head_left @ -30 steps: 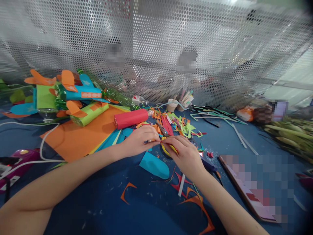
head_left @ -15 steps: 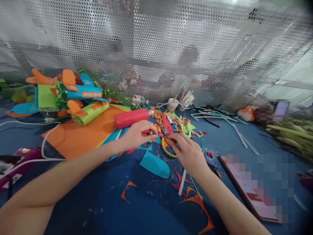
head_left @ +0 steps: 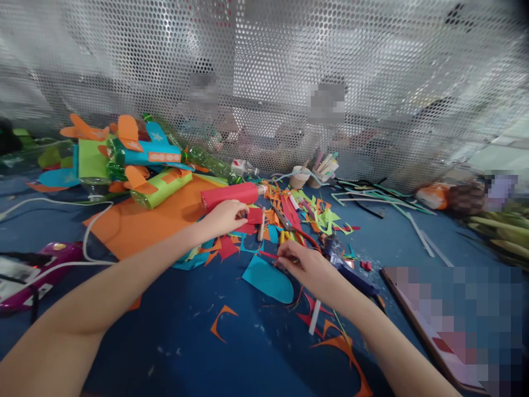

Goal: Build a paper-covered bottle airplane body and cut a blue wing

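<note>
My left hand [head_left: 228,216] is just in front of the red paper-wrapped bottle [head_left: 229,194], its fingers pinched on a piece of red paper [head_left: 253,219]. My right hand [head_left: 298,258] pinches a thin red strip [head_left: 268,254] that points left, above the blue rounded paper piece [head_left: 268,280]. The two hands are apart. Scissors [head_left: 285,219] lie among coloured scraps beyond my right hand. A blue glue gun [head_left: 351,270] rests just right of that hand, partly hidden by it.
Decorated bottles [head_left: 152,154] lie at the left on orange paper [head_left: 124,223]. A purple device with white cable [head_left: 61,256] is at far left. Cups of sticks [head_left: 299,177] stand behind. A tablet-like device [head_left: 433,331] lies at right.
My hands have moved apart; my right hand has come nearer, off the scissors' handles. The glue gun and a light stick now show. The view has shifted slightly.
</note>
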A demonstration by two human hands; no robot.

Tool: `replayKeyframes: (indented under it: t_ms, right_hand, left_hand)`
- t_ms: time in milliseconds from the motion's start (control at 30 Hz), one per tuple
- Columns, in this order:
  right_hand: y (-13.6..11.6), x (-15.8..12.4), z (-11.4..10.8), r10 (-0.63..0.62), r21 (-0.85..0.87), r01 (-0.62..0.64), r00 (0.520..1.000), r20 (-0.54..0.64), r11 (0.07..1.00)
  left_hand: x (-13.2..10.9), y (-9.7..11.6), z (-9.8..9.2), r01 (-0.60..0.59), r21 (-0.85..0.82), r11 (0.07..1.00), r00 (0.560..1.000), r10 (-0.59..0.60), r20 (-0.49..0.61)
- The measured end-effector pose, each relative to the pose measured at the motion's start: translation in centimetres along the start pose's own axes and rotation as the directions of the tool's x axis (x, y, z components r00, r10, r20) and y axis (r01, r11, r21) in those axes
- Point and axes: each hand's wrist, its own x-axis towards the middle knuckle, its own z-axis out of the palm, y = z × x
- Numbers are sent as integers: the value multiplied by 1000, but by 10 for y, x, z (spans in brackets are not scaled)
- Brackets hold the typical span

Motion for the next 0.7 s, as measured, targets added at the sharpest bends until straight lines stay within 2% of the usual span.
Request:
replayKeyframes:
  t_ms: [167,300,367,433,500,567,633,700]
  right_hand:
    - [6,1,-1,33,-20,-33,999,-3,999]
    - [15,0,1,62,-69,-67,996,-69,995]
    - [20,0,2,58,-68,-66,990,-125,995]
    - [23,1,3,69,-57,-80,980,-185,995]
    - [23,3,2,109,5,-111,967,-230,994]
    - [21,5,1,149,164,-111,959,-241,980]
    - [16,7,1,159,368,-67,961,-225,927]
    - [13,9,3,165,518,-34,964,-210,855]
  left_hand:
    - [-4,-5,5,-70,107,992,997,67,38]
    - [-2,-4,5,-14,92,996,1000,13,11]
    - [0,-1,4,51,14,999,999,-51,-20]
    - [2,4,2,129,-175,976,991,-133,-14]
    - [3,10,1,212,-450,867,976,-207,60]
    - [2,17,2,286,-672,683,958,-221,184]
    - [0,25,3,349,-782,516,937,-186,295]
    - [-4,32,5,385,-822,420,922,-132,364]
